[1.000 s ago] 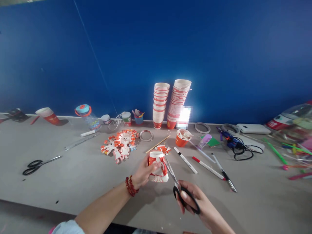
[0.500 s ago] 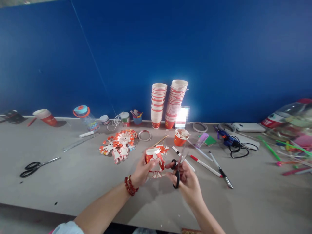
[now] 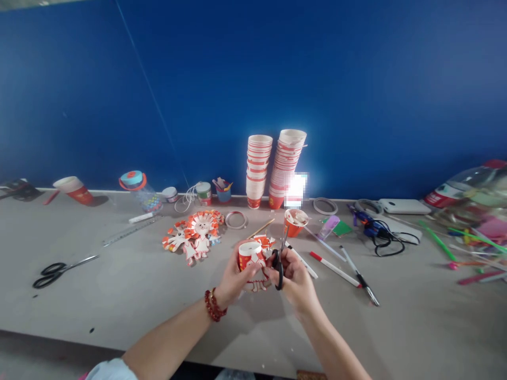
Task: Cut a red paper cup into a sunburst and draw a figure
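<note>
My left hand [image 3: 233, 274] is wrapped round a red and white paper cup [image 3: 250, 253] with a small white dress-shaped figure on its side. The figure's legs show below the cup. In my right hand [image 3: 295, 277] is a pair of black-handled scissors [image 3: 279, 266], blades pointing up and away from me. My right fingertips meet the cup's right side; what they pinch there is too small to make out. Just behind the cup lies an orange and white cut paper piece [image 3: 264, 242]. Finished-looking paper lion and figure cut-outs [image 3: 202, 227] rest to the left.
Two tall stacks of paper cups [image 3: 259, 169] stand by the blue wall. An orange cup of scraps [image 3: 296, 222] is behind my right hand. Markers [image 3: 335, 269] lie to the right, other scissors [image 3: 59, 272] at left. A glue gun [image 3: 370, 226] and straws [image 3: 439, 240] are farther right.
My right hand has moved left and slightly up to the cup, its fingertips now at the cup's side. The scissors have turned more upright. The cup has tilted a little.
</note>
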The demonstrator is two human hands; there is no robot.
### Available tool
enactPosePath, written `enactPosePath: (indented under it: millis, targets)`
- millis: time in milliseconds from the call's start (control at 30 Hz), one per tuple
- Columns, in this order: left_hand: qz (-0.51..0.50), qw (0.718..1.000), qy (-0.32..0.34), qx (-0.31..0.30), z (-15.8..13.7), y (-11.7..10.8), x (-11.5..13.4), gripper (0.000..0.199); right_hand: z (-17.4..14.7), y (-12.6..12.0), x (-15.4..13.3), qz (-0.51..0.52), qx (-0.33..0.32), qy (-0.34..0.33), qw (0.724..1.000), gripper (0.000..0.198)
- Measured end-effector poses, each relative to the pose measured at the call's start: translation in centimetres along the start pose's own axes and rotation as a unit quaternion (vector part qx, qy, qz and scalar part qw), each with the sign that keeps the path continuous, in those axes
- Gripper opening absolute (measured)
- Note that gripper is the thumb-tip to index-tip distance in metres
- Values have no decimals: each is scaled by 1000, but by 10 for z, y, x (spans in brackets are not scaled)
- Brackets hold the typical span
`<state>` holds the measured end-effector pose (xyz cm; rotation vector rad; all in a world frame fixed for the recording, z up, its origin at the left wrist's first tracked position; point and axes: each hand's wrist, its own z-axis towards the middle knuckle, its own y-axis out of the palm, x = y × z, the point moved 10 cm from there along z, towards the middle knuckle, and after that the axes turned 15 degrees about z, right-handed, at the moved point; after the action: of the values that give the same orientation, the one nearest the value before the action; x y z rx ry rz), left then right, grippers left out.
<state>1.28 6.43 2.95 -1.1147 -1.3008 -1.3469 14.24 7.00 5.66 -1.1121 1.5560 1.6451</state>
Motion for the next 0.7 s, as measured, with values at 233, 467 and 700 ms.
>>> enactPosePath:
  millis: [233, 467, 700]
  targets:
    - [-50, 993, 4, -102, 3, 12, 14, 54, 3, -1, -3, 34, -21, 36, 999, 35]
    - [150, 966, 27, -209, 6, 17, 53, 32, 3, 4, 0, 9, -74, 97, 992, 33]
    - [301, 916, 98, -249, 9, 23, 71, 17, 8, 8, 1, -7, -108, 109, 988, 35]
